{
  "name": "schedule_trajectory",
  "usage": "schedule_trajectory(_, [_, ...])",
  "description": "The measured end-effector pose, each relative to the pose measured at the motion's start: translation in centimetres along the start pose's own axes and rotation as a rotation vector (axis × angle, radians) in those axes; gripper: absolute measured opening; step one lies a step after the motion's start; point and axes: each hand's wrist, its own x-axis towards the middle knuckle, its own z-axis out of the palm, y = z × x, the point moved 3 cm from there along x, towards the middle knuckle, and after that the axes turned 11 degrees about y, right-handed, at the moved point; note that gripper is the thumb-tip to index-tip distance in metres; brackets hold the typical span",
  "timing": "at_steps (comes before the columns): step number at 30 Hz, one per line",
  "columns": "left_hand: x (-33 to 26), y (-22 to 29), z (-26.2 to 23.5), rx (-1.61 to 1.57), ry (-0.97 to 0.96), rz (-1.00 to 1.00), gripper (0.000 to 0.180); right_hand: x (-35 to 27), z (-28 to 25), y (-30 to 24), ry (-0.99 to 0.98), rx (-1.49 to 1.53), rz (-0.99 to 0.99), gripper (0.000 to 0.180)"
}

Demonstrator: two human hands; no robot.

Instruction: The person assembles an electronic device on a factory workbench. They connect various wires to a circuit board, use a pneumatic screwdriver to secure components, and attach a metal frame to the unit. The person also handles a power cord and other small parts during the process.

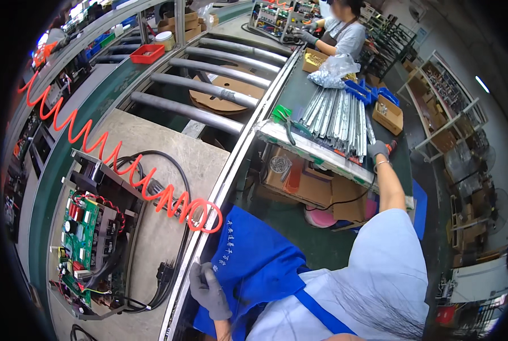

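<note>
My left hand (pixel 209 291), in a grey glove, is low beside the metal rail (pixel 181 284), in front of my blue apron (pixel 254 241). Its fingers are curled together; anything in them is too small to tell. My right hand (pixel 378 150), also gloved, reaches out to the workbench at the right. It is closed around a red-and-black tool (pixel 391 146), mostly hidden by the glove. Long silvery metal strips (pixel 339 122) lie in a bundle just left of that hand. Green-handled pliers (pixel 285 120) rest at the bench's near left corner.
An open device with a green circuit board (pixel 80 227) stands on a metal plate at left, under a coiled red hose (pixel 109 150). Rollers (pixel 188 111) run beyond. Cardboard box (pixel 388 113), blue bins (pixel 359 91) and plastic bag (pixel 333 71) sit on the bench; a co-worker (pixel 345 34) works behind.
</note>
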Motion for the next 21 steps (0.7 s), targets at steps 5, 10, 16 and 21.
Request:
schedule_trajectory(5, [-0.7, -2.1, -0.2, 0.059, -0.016, 0.023, 0.036, -0.1, 2.1, 0.8, 0.061, 0.147, 0.000, 0.042])
schedule_trajectory(10, [-0.5, -1.9, 1.3, 0.008, -0.110, 0.021, 0.037, 1.1, 1.8, 4.1, -0.080, 0.283, 0.050, 0.044])
schedule_trajectory(16, [0.1, 0.0, 0.8, 0.039, -0.095, 0.016, 0.039, -2.0, 1.4, 0.0, 0.048, 0.179, 0.059, 0.042])
schedule_trajectory(21, [-0.7, -0.7, 0.6, 0.031, -0.096, 0.035, 0.039, 0.5, 0.3, 2.3, 0.077, -0.007, 0.127, 0.033])
